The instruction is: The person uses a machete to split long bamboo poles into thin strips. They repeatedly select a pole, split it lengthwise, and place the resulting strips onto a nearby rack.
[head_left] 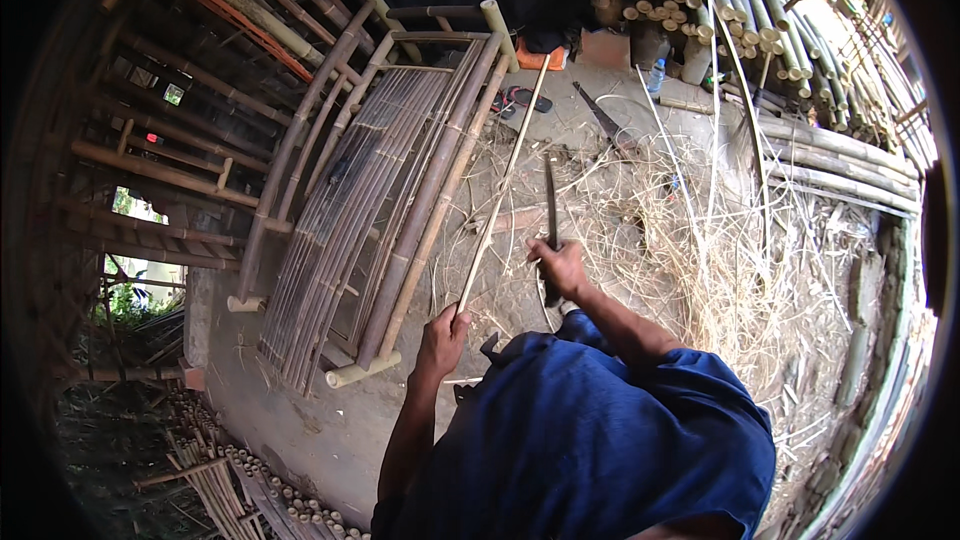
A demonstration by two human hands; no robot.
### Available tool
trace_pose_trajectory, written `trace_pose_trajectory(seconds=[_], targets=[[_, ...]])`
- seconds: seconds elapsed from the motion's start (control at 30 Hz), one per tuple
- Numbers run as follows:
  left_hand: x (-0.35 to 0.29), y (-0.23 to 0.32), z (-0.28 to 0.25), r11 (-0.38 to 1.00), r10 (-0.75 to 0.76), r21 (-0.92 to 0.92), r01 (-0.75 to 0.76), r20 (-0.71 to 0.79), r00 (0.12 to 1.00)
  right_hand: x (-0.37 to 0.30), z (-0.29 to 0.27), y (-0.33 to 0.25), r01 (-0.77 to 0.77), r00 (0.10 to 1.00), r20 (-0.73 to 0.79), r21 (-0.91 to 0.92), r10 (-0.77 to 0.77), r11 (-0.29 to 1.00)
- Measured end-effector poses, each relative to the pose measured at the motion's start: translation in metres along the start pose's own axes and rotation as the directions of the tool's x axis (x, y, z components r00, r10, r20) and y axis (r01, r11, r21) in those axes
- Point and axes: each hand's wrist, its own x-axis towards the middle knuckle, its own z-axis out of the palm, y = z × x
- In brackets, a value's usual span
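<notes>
My left hand (pixel 442 342) is closed round the near end of a long, thin bamboo strip (pixel 506 178). The strip slants away from me, up toward the back of the floor. My right hand (pixel 564 268) grips a long dark knife (pixel 551 198), its narrow blade pointing away from me. Blade and strip are apart. Just left of the strip stands a bamboo bench (pixel 395 258) with a slatted seat and thick round poles for a frame.
Pale shavings (pixel 690 240) litter the floor on the right. A handsaw (pixel 598 118), sandals (pixel 523 100) and a plastic bottle (pixel 656 76) lie or stand farther back. Stacked bamboo poles (pixel 735 0) fill the far right. Cut bamboo pieces (pixel 300 500) are piled at the lower left.
</notes>
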Motion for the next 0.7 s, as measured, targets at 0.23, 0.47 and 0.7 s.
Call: trace_pose_trajectory(seconds=[0.23, 0.47, 0.7], targets=[[0.019, -0.018, 0.012, 0.854, -0.169, -0.364, 0.371, 0.481, 0.86, 0.023, 0.049, 0.018, -0.107, 0.987, 0.144, 0.276, 0.069, 0.955], [-0.078, -0.055, -0.022, 0.932, -0.233, -0.218, 0.289, 0.248, 0.94, 0.103, 0.005, -0.043, 0.06, 0.998, 0.034, 0.019, -0.061, 0.998], [-0.007, -0.006, 0.002, 0.732, -0.271, -0.592, 0.338, 0.201, 0.941, 0.054, 0.01, -0.068, 0.381, 0.906, 0.23, -0.81, -0.356, 0.445]])
